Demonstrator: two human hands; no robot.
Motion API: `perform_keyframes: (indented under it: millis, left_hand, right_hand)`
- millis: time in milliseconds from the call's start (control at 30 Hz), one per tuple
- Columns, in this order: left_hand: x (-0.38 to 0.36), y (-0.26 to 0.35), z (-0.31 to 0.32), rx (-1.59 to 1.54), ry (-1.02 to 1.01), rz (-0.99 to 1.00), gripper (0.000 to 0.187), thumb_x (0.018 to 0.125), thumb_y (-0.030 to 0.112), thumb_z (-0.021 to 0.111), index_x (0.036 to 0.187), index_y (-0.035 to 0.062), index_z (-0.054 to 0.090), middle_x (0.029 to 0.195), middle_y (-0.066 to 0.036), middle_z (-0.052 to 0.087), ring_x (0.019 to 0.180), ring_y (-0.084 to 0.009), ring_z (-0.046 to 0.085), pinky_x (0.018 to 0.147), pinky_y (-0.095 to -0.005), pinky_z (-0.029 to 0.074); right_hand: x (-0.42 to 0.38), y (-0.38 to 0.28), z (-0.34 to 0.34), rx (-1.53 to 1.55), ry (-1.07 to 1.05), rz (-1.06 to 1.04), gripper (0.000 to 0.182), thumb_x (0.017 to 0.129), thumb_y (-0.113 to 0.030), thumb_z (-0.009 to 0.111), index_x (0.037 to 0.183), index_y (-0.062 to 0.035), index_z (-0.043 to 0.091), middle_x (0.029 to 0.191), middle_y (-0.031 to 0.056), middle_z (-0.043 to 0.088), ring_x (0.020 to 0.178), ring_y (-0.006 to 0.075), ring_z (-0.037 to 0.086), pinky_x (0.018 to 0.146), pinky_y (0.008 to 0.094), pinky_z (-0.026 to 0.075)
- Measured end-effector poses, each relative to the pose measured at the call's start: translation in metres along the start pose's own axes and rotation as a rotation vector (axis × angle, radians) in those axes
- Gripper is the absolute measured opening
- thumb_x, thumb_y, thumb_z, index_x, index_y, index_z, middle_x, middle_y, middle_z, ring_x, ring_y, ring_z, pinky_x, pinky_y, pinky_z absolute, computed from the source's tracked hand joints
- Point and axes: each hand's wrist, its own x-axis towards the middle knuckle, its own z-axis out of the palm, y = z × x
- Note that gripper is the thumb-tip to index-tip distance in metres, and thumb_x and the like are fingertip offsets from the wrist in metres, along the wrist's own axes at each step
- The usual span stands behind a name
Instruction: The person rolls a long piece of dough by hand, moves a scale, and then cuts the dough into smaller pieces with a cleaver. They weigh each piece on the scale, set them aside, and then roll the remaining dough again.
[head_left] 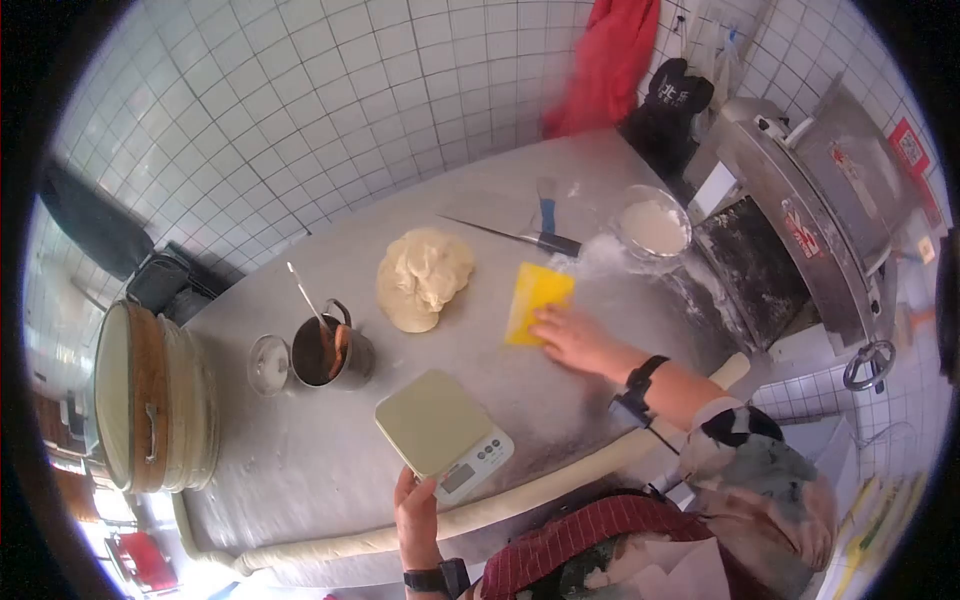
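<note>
My left hand [417, 512] grips the near left corner of a kitchen scale [430, 425] with a pale square plate, its fingers closed on the edge. To the right, my right hand [568, 338] holds a yellow scraper [540, 298] by its near edge, low over the metal table. A large lump of dough [424, 276] lies beyond the scale. Along the table's near edge runs a long pale roll [500, 507], partly hidden behind my right arm.
Left of the dough stand a metal mug [352, 362] with utensils, a small glass bowl [268, 366] and stacked steamers [165, 400]. A knife [556, 243], a brush [546, 214] and a flour bowl [654, 232] lie beyond the scraper. A machine [790, 215] stands at right.
</note>
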Motion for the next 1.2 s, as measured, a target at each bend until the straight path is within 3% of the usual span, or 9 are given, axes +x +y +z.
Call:
perform_keyframes:
  millis: [133,233,333,400,633,700,867,1067,1200]
  left_hand:
    - [0.004,0.003,0.009,0.012,-0.040,-0.018,0.051,0.078,0.006,0.055,0.126,-0.0077,0.049,0.118,-0.014,0.060,0.112,-0.0212,0.055,0.100,-0.0331,0.038]
    - [0.013,0.004,0.018,0.019,-0.082,-0.039,0.050,0.078,0.006,0.055,0.126,-0.0077,0.049,0.118,-0.014,0.060,0.111,-0.0213,0.055,0.099,-0.0330,0.038]
    - [0.022,0.003,0.028,0.051,-0.098,-0.048,0.050,0.078,0.007,0.055,0.125,-0.0077,0.049,0.118,-0.015,0.059,0.110,-0.0218,0.056,0.099,-0.0331,0.039]
    - [0.026,0.004,0.035,0.085,-0.105,-0.047,0.049,0.078,0.007,0.055,0.125,-0.0078,0.049,0.118,-0.015,0.059,0.110,-0.0222,0.056,0.099,-0.0333,0.039]
    - [0.035,0.000,0.054,0.093,-0.169,-0.094,0.049,0.080,0.008,0.055,0.125,-0.0090,0.047,0.118,-0.017,0.058,0.110,-0.0255,0.056,0.097,-0.0369,0.041]
    - [0.038,-0.003,0.063,0.117,-0.192,-0.106,0.049,0.081,0.008,0.055,0.126,-0.0093,0.046,0.119,-0.017,0.058,0.111,-0.0258,0.056,0.096,-0.0373,0.042]
    - [0.039,-0.002,0.073,0.067,-0.225,-0.146,0.046,0.083,0.005,0.052,0.126,-0.0093,0.046,0.121,-0.017,0.056,0.110,-0.0262,0.056,0.095,-0.0376,0.043]
    - [0.052,-0.011,0.047,0.080,-0.239,-0.100,0.047,0.082,0.003,0.050,0.127,-0.0083,0.044,0.122,-0.017,0.055,0.110,-0.0268,0.056,0.095,-0.0380,0.044]
    - [0.044,-0.007,0.042,0.079,-0.245,-0.103,0.047,0.079,0.003,0.051,0.125,-0.0068,0.046,0.119,-0.017,0.056,0.110,-0.0275,0.057,0.094,-0.0414,0.046]
  right_hand:
    - [-0.018,0.045,0.002,-0.138,-0.015,0.254,0.037,0.086,-0.020,0.060,0.121,-0.0108,0.056,0.120,0.0113,0.056,0.115,0.0317,0.050,0.096,0.0470,0.040]
    - [-0.025,0.042,-0.001,-0.286,0.257,0.448,0.045,0.082,-0.028,0.065,0.123,-0.0119,0.056,0.112,0.0136,0.056,0.106,0.0319,0.052,0.090,0.0460,0.042]
    - [-0.004,0.017,-0.005,-0.128,0.417,0.761,0.070,0.072,-0.040,0.073,0.131,-0.0111,0.049,0.113,0.0177,0.055,0.106,0.0337,0.052,0.089,0.0473,0.041]
    - [0.009,0.004,-0.018,0.070,0.243,0.989,0.096,0.061,-0.048,0.080,0.139,-0.0098,0.039,0.115,0.0201,0.054,0.107,0.0360,0.052,0.091,0.0497,0.040]
    - [0.016,0.017,-0.018,0.154,0.265,1.168,0.108,0.056,-0.049,0.083,0.143,-0.0097,0.032,0.119,0.0222,0.052,0.114,0.0392,0.050,0.096,0.0512,0.040]
    - [0.017,0.018,-0.022,0.282,0.112,1.223,0.110,0.055,-0.050,0.084,0.143,-0.0094,0.031,0.122,0.0238,0.049,0.116,0.0394,0.049,0.095,0.0511,0.041]
    - [0.010,0.011,-0.032,0.405,0.184,1.217,0.103,0.055,-0.047,0.085,0.139,-0.0114,0.037,0.121,0.0235,0.052,0.113,0.0398,0.053,0.091,0.0482,0.047]
    - [-0.047,0.035,-0.068,0.652,0.605,0.892,0.049,0.067,-0.021,0.073,0.114,-0.0122,0.062,0.106,0.0132,0.067,0.102,0.0314,0.062,0.086,0.0406,0.049]
    - [-0.114,0.092,-0.060,0.460,0.548,0.974,0.045,0.070,-0.023,0.071,0.113,-0.0108,0.063,0.107,0.0147,0.066,0.103,0.0330,0.061,0.085,0.0406,0.049]
